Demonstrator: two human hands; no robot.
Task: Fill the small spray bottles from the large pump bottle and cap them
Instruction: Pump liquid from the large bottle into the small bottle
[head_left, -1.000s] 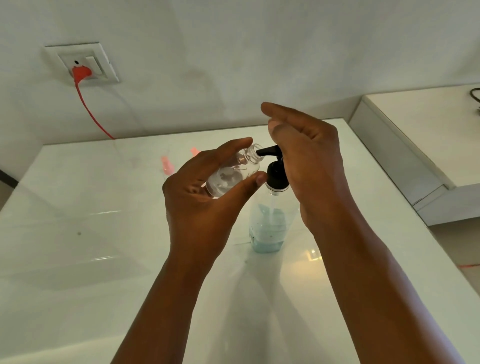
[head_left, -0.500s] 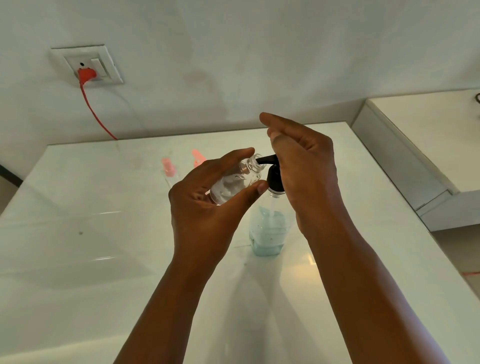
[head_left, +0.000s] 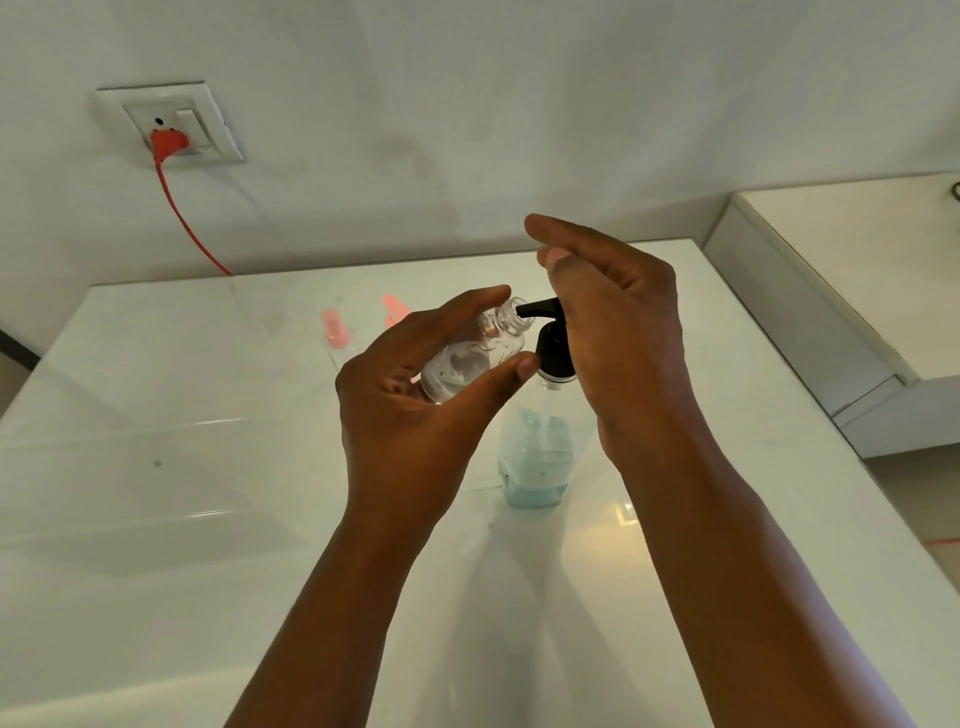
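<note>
At the far left, a wall socket (head_left: 169, 122) carries a red plug and cord (head_left: 187, 218) that drops behind the desk (head_left: 156, 415); it lies well apart from the work. Further right, two pink-capped spray bottles (head_left: 335, 332) stand at the back of the desk, partly hidden by your left hand (head_left: 415, 410); whether they are filled cannot be told. Your left hand grips the small spray bottle (head_left: 475, 356) between thumb and fingers, tilted, uncapped, its open neck at the spout of the black pump head (head_left: 550, 338). Only a little liquid appears to sit inside it, so filling is judged to be in its early part; capping is not yet done. The large pump bottle (head_left: 535, 457) stands upright on the desk, blue liquid low in its base. Your right hand (head_left: 618, 332) rests on the pump head, fingers extended and relaxed, gripping nothing. At the far right a white unit (head_left: 857, 270) adjoins the desk. Nothing visible obstructs the spout.
</note>
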